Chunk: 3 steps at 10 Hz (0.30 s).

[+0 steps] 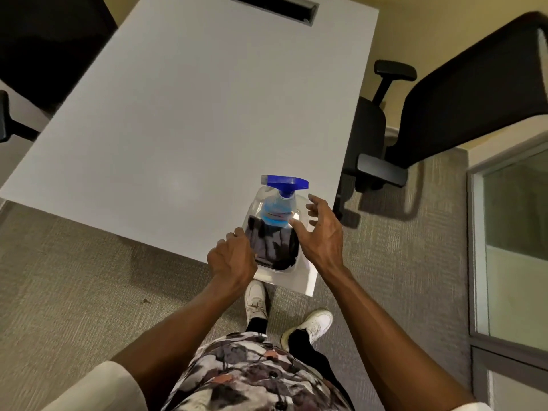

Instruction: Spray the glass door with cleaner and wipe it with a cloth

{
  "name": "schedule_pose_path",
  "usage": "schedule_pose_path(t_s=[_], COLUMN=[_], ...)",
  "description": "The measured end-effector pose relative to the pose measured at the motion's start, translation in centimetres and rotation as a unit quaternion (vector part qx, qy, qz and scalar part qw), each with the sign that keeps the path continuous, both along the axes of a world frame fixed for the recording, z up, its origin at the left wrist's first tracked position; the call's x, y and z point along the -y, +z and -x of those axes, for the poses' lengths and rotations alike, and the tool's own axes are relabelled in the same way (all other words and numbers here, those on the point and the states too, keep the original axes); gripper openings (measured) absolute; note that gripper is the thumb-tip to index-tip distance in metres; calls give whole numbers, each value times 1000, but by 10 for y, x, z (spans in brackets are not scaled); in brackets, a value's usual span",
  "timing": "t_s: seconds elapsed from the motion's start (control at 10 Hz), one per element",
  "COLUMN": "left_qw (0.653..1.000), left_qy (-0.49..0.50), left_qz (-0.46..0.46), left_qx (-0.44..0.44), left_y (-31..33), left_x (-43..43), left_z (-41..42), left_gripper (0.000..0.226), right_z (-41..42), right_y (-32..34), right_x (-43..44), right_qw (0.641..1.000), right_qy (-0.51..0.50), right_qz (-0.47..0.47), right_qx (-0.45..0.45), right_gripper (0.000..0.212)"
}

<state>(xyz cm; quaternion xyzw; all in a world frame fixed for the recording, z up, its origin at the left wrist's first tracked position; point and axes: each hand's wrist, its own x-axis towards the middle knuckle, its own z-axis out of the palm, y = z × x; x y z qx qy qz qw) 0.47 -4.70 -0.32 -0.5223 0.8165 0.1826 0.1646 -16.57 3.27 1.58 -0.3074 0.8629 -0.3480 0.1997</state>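
While left grip on tub, right grip loose beside bottle

An office meeting room: a long white table with a cable slot cut into its far end; black swivel chairs with armrests drawn up at its sides; grey-brown carpet underfoot; a metal-framed glass door on the right; plain cream walls.

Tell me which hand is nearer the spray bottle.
The right hand, fingers spread and open just beside the spray bottle. The left hand lies lower, fingers curled on the rim of the tub by the dark cloth.
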Motion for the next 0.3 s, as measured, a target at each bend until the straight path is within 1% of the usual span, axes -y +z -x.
schedule_pose_path(t_s=[0.1, 0.2, 0.3], left_qw=[998, 995, 993], left_qy=[-31, -54, -77], left_qz=[-14, 4, 36], left_qx=[53, 81, 82], left_y=[4, 17, 31], left_x=[-2, -8, -15], left_z=[6, 13, 25], left_gripper=[41, 38, 32], right_z=[-1, -2, -4], right_y=[-2, -6, -13], right_x=[-30, -64, -98], right_qw=[1000, 999, 997], right_qy=[-24, -32, -65], right_qz=[-11, -13, -42], right_qx=[3, -1, -13], right_gripper=[67, 63, 59])
